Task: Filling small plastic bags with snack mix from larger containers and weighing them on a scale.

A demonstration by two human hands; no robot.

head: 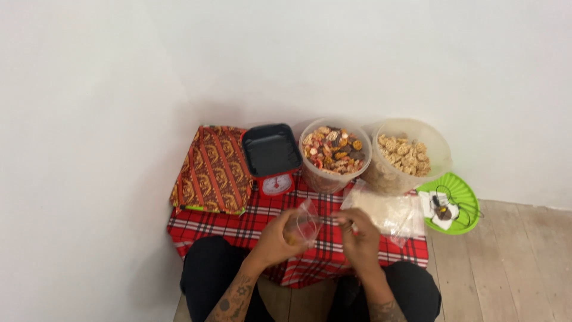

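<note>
Head camera looked down on a white wall (119, 71) meeting a pale wooden floor (512, 256). Against the wall stood a low table draped in a red tartan cloth (238, 229). On its far left lay a flat box wrapped in red and gold patterned paper (213, 170). Beside that sat a red kitchen scale (272, 161) with a black tray on top. To the right stood two clear plastic tubs, just beside each other: one (335, 154) filled with mixed colourful snacks, the other (411, 156) with pale round crackers. A stack of empty clear bags (390, 211) lay in front of the tubs. A green plastic lid (457, 200) rested on the floor to the right, holding small dark items.

At the table's near edge, the person's left hand (275, 238) was curled around a small clear bag (304, 225) with some yellowish snack inside. The right hand (359, 235), fingers pinched together, gripped the bag's top edge near its right corner. Both hands hovered above the cloth, close together.
</note>
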